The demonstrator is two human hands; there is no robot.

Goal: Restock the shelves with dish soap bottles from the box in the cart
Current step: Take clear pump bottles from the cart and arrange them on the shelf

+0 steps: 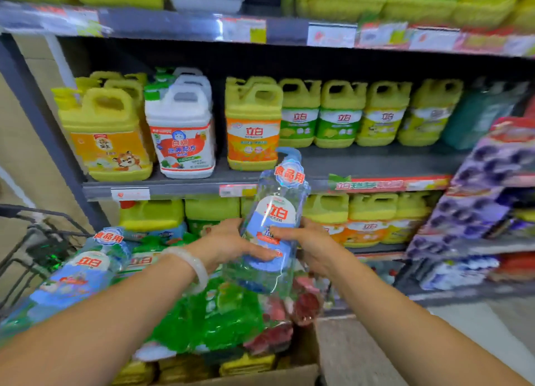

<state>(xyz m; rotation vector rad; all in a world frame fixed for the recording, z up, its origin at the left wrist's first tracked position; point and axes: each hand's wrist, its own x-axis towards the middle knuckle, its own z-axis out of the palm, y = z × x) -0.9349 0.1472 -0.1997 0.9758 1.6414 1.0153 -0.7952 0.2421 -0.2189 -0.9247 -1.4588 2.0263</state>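
Note:
A clear dish soap bottle [273,220] with a blue and white label and a pump top is held upright, slightly tilted, in front of the shelves. My left hand [231,245] grips its lower left side, thumb across the label. My right hand [311,242] grips its right side, fingers over the label. A second bottle of the same kind [78,272] lies tilted at the left in the cart. The cardboard box [260,375] sits below, holding green and red bottles and yellow caps.
The middle shelf [362,159] carries yellow and white jugs, with bare room in front of the right-hand row. A lower shelf holds more yellow jugs [373,217]. The cart's black wire frame [37,235] is at the left. Purple packs [489,188] jut out at the right.

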